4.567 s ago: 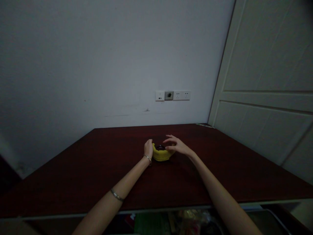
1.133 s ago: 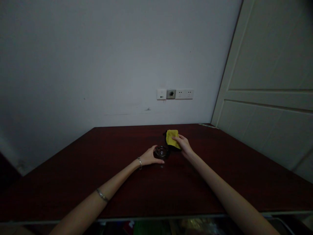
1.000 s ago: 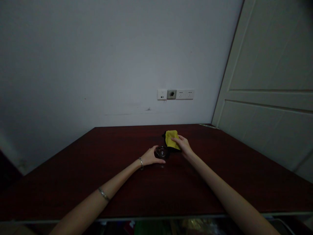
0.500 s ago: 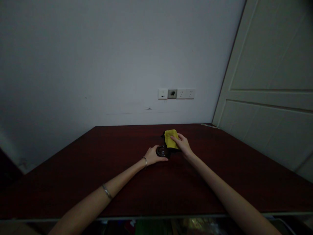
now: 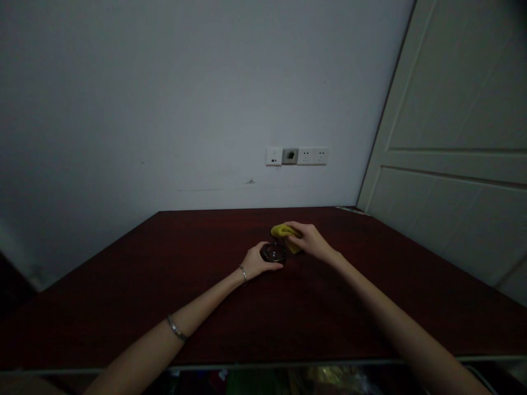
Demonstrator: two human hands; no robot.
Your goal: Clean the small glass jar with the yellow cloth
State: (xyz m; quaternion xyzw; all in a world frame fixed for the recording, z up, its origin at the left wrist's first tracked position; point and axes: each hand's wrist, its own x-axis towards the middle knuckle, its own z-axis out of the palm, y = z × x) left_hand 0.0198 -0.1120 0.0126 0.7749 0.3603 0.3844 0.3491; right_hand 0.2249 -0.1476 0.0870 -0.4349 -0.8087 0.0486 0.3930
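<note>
My left hand [image 5: 256, 260] is wrapped round the near left side of a dark, round, glossy vessel [image 5: 275, 253] that looks like glass; its exact kind is hard to make out in the dim light. Just beyond and to the right, my right hand [image 5: 309, 239] pinches a bunched yellow cloth [image 5: 282, 231] between thumb and fingers. The cloth hangs right by the vessel's far rim; whether it touches is unclear. Part of the cloth is hidden behind the fingers.
The dark red tabletop [image 5: 197, 241] spreads beneath both hands up to a pale wall [image 5: 197, 109]. Wall sockets [image 5: 305, 156] sit above its back edge. A panelled door [image 5: 457, 120] rises at the right. Dim items, some green [image 5: 255, 382], lie below the front edge.
The yellow cloth, spread flat before, is now bunched up in my right hand, which has turned over it. The vessel's round top shows more openly, while my left hand stays almost in place.
</note>
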